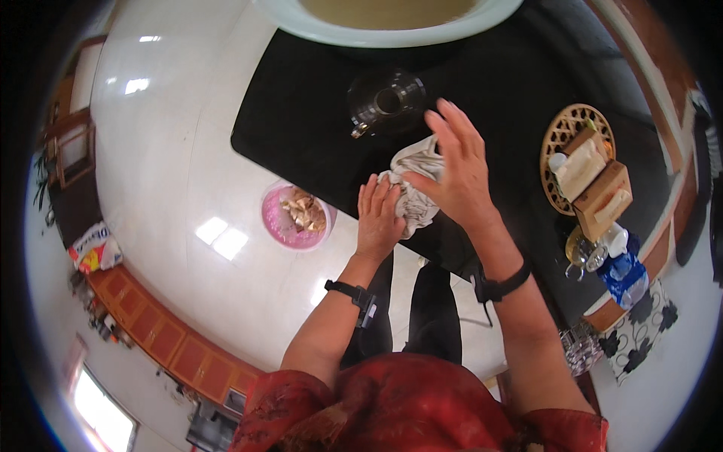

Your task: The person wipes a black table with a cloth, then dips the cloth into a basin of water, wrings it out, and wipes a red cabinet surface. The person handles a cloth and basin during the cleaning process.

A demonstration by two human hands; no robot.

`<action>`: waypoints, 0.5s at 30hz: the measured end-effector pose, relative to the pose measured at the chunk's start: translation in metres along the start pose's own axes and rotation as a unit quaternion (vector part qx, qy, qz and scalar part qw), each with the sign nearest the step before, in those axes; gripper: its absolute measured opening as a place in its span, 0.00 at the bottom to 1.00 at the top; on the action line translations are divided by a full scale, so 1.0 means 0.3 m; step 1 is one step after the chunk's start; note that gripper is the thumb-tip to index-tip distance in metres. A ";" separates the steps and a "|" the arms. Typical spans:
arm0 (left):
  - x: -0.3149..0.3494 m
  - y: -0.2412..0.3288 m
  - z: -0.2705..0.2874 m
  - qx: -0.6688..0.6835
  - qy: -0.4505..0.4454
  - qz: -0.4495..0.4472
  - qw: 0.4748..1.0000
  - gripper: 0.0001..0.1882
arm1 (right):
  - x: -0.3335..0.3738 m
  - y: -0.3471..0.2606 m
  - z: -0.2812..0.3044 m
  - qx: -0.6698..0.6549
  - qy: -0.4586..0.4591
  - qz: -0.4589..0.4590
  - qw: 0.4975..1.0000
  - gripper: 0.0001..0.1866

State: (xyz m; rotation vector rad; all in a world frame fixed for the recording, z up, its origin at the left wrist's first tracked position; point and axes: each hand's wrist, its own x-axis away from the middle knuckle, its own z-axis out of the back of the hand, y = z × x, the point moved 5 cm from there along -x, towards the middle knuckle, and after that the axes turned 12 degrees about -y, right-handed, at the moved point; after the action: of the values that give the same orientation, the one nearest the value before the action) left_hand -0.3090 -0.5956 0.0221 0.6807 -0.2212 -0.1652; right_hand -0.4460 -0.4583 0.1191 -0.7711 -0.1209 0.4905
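A crumpled white cloth point(416, 197) with greyish creases lies at the near edge of the black table point(301, 113). My left hand point(379, 218) rests against the cloth's left side, its fingers stretched out over the edge of it. Over the right side of the cloth is my right hand point(463, 177), thumb spread from the raised fingers and nothing in its grasp. Whether its thumb touches the cloth I cannot tell. Just beyond the cloth stands a clear glass vessel point(386, 102), with a shiny end pointing toward the near left.
A large pale basin point(361, 36) with cloudy liquid sits at the far edge. On the right are a woven basket point(552, 154), a cardboard tissue box point(605, 200), glassware point(595, 258) and a blue package point(625, 279). A pink bin point(290, 239) holding scraps stands on the floor, left.
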 end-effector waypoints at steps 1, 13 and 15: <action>-0.001 0.009 0.004 0.007 0.001 -0.010 1.000 0.37 | -0.048 -0.007 0.015 0.024 -0.024 0.033 0.999 0.49; -0.004 0.016 -0.021 -0.064 -0.003 -0.016 0.998 0.32 | -0.293 -0.088 -0.101 0.213 -0.216 0.184 0.935 0.45; -0.002 0.018 -0.019 -0.073 -0.002 -0.013 0.997 0.31 | -0.302 -0.069 -0.120 0.225 -0.238 0.165 0.930 0.44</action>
State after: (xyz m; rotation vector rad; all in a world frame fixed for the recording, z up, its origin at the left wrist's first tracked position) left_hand -0.3078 -0.5878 0.0212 0.5384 -0.2026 -0.2059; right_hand -0.5078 -0.5362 0.1140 -0.2052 -0.3209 0.9838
